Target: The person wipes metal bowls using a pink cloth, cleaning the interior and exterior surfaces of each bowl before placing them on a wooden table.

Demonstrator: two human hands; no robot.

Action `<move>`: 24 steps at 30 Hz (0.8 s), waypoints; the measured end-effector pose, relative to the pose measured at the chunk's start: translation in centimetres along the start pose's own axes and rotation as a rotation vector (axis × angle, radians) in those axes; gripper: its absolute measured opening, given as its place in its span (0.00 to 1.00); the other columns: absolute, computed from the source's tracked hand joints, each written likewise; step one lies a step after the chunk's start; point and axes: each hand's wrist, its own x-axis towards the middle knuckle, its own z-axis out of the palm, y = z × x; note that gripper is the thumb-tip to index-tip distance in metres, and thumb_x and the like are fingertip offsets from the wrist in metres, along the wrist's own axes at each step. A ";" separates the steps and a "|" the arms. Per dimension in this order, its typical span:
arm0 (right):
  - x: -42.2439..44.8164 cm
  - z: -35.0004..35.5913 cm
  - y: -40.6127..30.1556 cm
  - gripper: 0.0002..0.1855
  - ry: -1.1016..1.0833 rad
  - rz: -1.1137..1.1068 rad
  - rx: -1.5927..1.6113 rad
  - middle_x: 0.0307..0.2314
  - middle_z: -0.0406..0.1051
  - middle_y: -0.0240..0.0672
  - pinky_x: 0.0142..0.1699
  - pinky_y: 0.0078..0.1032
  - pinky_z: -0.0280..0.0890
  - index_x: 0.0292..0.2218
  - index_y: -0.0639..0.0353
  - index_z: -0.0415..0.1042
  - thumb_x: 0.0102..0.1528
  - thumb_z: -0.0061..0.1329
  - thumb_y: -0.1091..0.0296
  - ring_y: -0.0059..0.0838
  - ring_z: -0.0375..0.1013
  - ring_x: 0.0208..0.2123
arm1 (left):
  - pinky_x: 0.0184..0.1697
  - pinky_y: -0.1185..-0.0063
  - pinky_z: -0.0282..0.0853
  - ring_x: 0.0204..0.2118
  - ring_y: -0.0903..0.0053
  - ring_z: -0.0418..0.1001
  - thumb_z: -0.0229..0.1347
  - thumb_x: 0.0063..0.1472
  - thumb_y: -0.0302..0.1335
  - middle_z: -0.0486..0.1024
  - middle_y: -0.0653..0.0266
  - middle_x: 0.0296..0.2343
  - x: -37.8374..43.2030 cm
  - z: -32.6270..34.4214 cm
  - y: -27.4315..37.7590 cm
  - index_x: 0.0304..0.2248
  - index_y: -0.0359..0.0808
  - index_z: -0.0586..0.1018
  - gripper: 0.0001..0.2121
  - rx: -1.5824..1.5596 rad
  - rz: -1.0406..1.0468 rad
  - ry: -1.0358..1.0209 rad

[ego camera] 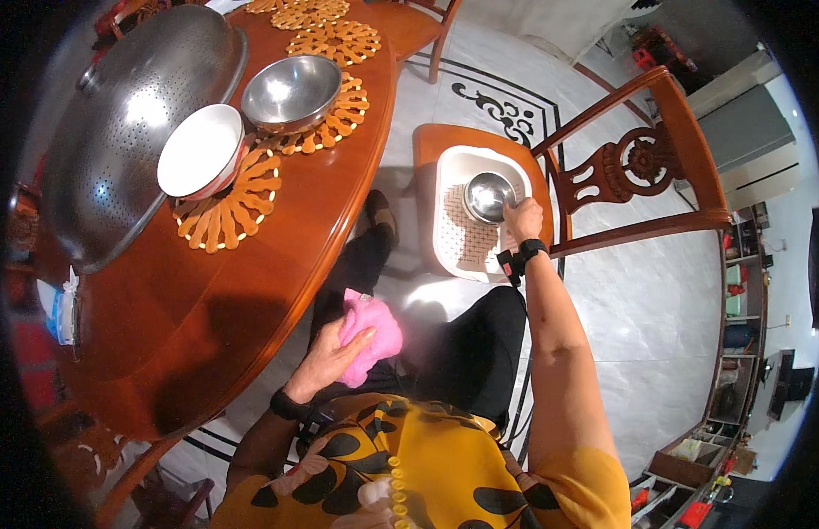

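My left hand point(336, 354) grips a bunched pink cloth point(376, 334) above my lap. Out to the right, my right hand point(525, 219) has its fingers at the rim of a small shiny metal bowl point(487, 197). That bowl is in a white plastic basin point(459, 254) with a perforated, grid-like bottom. The basin rests on the seat of a wooden chair point(428, 149). On the table to my left, a white bowl with a red-patterned outside point(201, 152) and a larger metal bowl point(291, 92) sit on wooden trivets point(227, 211).
A large perforated metal cover point(144, 119) takes up much of the round wooden table point(250, 311). More trivets point(333, 43) lie towards its far side. A tissue pack point(58, 311) is near the left edge. The chair's carved back point(637, 162) rises beyond the basin, above the marble floor point(647, 311).
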 end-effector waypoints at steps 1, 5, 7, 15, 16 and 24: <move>0.1 -0.1 0.1 0.20 0.013 -0.038 -0.040 0.35 0.76 0.55 0.45 0.42 0.73 0.35 0.67 0.76 0.49 0.57 0.57 0.50 0.78 0.40 | 0.45 0.81 0.70 0.39 0.86 0.72 0.55 0.66 0.29 0.77 0.68 0.38 0.2 0.0 -0.8 0.49 0.29 0.74 0.15 0.001 -0.014 0.011; 0.6 -0.3 0.5 0.16 0.001 -0.141 -0.141 0.34 0.76 0.55 0.43 0.41 0.74 0.35 0.66 0.76 0.50 0.55 0.62 0.51 0.78 0.38 | 0.45 0.81 0.70 0.39 0.86 0.73 0.54 0.66 0.29 0.77 0.68 0.38 0.9 0.9 -0.1 0.49 0.29 0.74 0.15 -0.077 -0.059 0.045; 0.7 -0.5 0.4 0.15 0.026 -0.168 -0.129 0.33 0.76 0.55 0.43 0.41 0.74 0.34 0.66 0.76 0.50 0.55 0.63 0.50 0.78 0.38 | 0.46 0.81 0.69 0.41 0.84 0.73 0.53 0.67 0.27 0.77 0.66 0.39 1.5 1.4 0.5 0.48 0.29 0.74 0.14 -0.075 -0.036 0.028; 0.2 -2.5 1.5 0.12 0.128 -0.138 0.354 0.27 0.76 0.53 0.41 0.45 0.71 0.28 0.68 0.73 0.51 0.56 0.66 0.55 0.76 0.36 | 0.48 0.78 0.69 0.43 0.77 0.74 0.55 0.64 0.25 0.78 0.56 0.40 3.9 3.6 2.5 0.47 0.26 0.75 0.14 0.108 0.010 -0.041; -0.4 -3.4 1.4 0.12 0.173 -0.175 0.428 0.22 0.74 0.52 0.36 0.42 0.70 0.25 0.68 0.70 0.52 0.56 0.68 0.50 0.78 0.30 | 0.48 0.78 0.69 0.43 0.77 0.74 0.55 0.64 0.25 0.78 0.56 0.40 4.2 3.9 2.9 0.47 0.26 0.75 0.14 0.159 0.047 -0.042; -11.7 -13.5 1.2 0.12 -0.002 -0.242 0.678 0.15 0.71 0.46 0.28 0.33 0.68 0.23 0.70 0.69 0.51 0.53 0.69 0.39 0.76 0.19 | 0.57 0.76 0.63 0.54 0.73 0.68 0.58 0.63 0.34 0.70 0.52 0.51 7.2 7.3 6.2 0.57 0.24 0.63 0.30 0.154 0.201 0.033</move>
